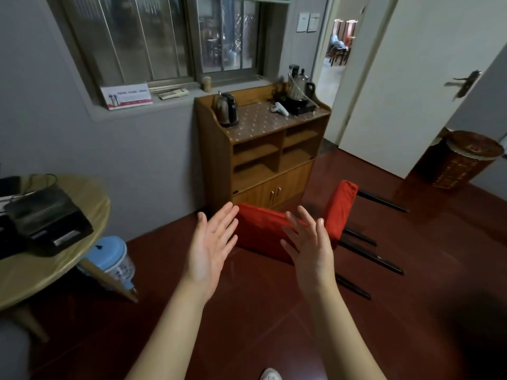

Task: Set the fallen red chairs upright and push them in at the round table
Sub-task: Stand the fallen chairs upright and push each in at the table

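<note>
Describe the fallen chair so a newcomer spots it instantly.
Find the wooden cabinet below the window. On the floor in front of it lies the red chair, tipped over. It alone has bright red fabric and black legs pointing right.

The fallen chair (pixel 260 234) lies on the floor mid-frame before the cabinet (pixel 263 165), the round table (pixel 55 272) at left, a bucket (pixel 109 256) just right of it, and a basket (pixel 463 163) at right.
</note>
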